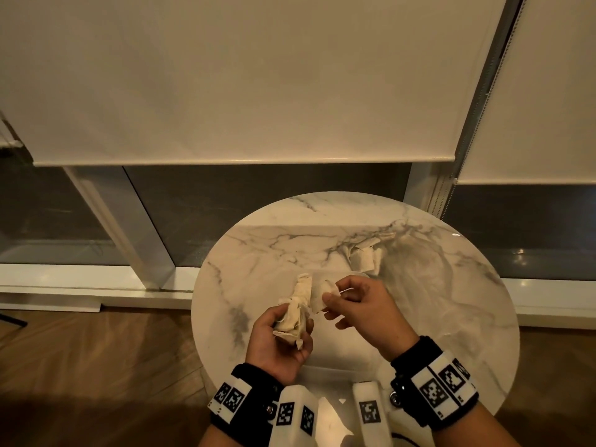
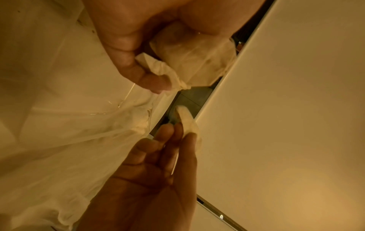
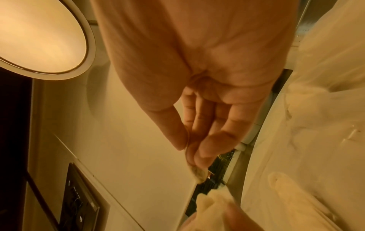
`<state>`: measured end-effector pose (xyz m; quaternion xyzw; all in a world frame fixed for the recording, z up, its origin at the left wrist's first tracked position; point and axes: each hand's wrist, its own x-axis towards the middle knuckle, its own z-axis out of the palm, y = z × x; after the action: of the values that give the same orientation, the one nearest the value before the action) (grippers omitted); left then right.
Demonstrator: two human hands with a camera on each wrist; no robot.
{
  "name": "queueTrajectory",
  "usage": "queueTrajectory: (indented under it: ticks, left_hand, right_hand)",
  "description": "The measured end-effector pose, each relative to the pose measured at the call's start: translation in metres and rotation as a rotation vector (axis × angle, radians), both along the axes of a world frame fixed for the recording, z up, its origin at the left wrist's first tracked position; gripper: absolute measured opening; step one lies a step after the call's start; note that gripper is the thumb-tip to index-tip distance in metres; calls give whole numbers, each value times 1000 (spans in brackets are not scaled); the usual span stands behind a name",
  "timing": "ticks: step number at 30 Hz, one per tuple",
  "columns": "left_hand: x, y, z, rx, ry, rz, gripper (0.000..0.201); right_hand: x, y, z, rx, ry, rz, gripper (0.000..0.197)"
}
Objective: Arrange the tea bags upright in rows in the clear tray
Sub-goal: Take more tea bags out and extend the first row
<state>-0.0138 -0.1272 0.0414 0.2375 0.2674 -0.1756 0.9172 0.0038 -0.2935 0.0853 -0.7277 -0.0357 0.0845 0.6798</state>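
Note:
Over a round marble table (image 1: 451, 301), my left hand (image 1: 283, 337) grips a bunch of several pale tea bags (image 1: 295, 314), seen close in the left wrist view (image 2: 193, 57). Just to its right, my right hand (image 1: 351, 301) pinches a single tea bag (image 1: 319, 298) between thumb and fingertips; this bag (image 3: 198, 173) pokes out below the fingers in the right wrist view. The clear tray (image 1: 338, 366) shows only as a faint outline on the table under both hands. What stands inside it is too faint to make out. A loose heap of more tea bags (image 1: 362, 258) lies farther back.
The table's rim curves round close to my wrists, with wooden floor (image 1: 96, 366) to the left. Behind the table stand dark window panes (image 1: 258, 204) and lowered cream roller blinds (image 1: 242, 75). A round ceiling lamp (image 3: 39, 36) shows in the right wrist view.

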Motion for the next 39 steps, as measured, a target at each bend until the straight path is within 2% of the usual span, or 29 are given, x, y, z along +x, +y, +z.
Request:
queueTrajectory:
  ticks: [5, 9, 11, 14, 18, 23, 32, 39]
  left_hand:
    - [1, 7, 2, -15, 11, 19, 22]
    - [5, 22, -2, -12, 29, 64, 19]
    - [7, 29, -3, -17, 27, 89, 20]
    - [9, 36, -3, -33, 27, 115, 19]
    - [10, 37, -3, -22, 34, 124, 21]
    - [9, 36, -3, -19, 47, 116, 20]
    - [12, 41, -6, -32, 51, 134, 22]
    - [12, 41, -9, -36, 57, 132, 23]
  right_hand:
    - [16, -8, 0, -58, -20, -26, 15]
    - [45, -13, -11, -255, -46, -40, 3]
    - [64, -13, -18, -415, -71, -28, 6]
    - [91, -6, -25, -669, -113, 69, 9]
    - [122, 14, -41, -854, -23, 254, 14]
    - [147, 30, -55, -1110, -20, 318, 21]
    - [163, 46, -55, -1297, -176, 219, 11]
    - [157, 43, -56, -1441, -273, 158, 21]
